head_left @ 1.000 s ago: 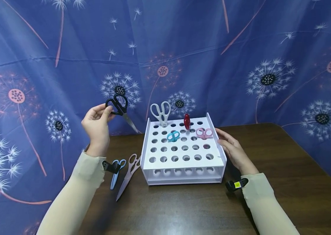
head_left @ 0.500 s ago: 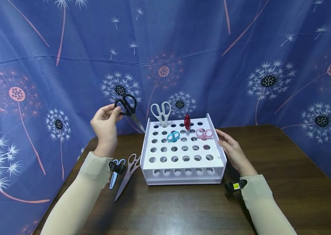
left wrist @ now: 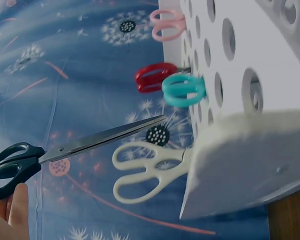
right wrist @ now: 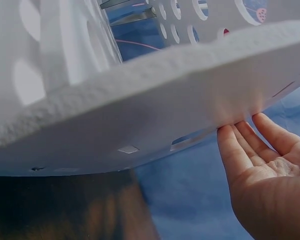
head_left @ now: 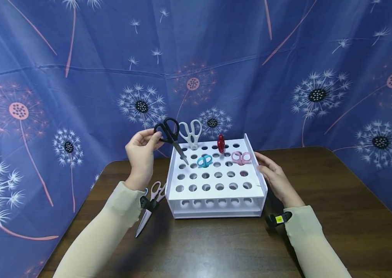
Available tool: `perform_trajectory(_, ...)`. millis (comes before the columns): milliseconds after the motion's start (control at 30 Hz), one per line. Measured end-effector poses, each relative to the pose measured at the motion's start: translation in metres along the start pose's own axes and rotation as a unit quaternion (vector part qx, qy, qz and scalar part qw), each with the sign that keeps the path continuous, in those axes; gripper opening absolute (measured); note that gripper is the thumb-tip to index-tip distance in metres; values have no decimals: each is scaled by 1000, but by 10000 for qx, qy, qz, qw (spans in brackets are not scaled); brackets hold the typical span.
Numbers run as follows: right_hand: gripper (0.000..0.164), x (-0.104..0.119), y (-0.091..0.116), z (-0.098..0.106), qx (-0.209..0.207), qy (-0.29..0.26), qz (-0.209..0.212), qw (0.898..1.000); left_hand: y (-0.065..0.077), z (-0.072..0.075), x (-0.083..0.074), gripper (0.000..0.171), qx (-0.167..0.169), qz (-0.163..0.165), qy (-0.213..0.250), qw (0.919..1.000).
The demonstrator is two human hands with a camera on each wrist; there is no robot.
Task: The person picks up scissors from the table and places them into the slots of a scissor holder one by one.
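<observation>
My left hand (head_left: 140, 158) pinches black-handled scissors (left wrist: 90, 142) by one finger loop. Their blades slant down and to the right over the left rear part of a white holed rack (head_left: 217, 197), with the tip overlapping its holes in the head view. Standing in the rack are white scissors (head_left: 194, 146) at the back left, red scissors (head_left: 221, 144), small teal scissors (head_left: 204, 161) and small pink scissors (head_left: 241, 158). My right hand (head_left: 279, 181) rests its extended fingertips (right wrist: 232, 132) against the rack's right side wall.
Large pale pink scissors (head_left: 144, 221) lie on the brown table (head_left: 217, 251) left of the rack. Blue scissors (head_left: 146, 190) beside them are mostly hidden by my left wrist. A blue dandelion-print curtain (head_left: 251, 77) hangs behind.
My left hand has carried the black scissors to the right and slightly down, from left of the rack to over its left part. My right hand stays at the rack's side.
</observation>
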State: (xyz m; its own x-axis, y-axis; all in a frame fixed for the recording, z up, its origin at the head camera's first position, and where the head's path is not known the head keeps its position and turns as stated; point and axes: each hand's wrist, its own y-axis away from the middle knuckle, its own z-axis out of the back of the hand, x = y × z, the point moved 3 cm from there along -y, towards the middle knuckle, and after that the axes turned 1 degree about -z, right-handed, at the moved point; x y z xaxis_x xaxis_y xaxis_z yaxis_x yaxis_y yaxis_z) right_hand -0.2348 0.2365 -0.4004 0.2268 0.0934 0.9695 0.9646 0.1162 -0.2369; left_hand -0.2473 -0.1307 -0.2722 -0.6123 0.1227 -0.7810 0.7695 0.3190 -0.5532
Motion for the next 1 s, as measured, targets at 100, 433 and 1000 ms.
perform_trajectory(100,54,0,0,0,-22,53,11,10000,4,-4,2,27,85,96,41,9999)
perform_trajectory(433,54,-1,0,0,-76,280,-64,9996,16,-16,5,12,323,252,119,9991)
perform_trajectory(1000,53,2,0,1,-101,422,-92,9990,29,-29,6,14,487,241,-212,9983)
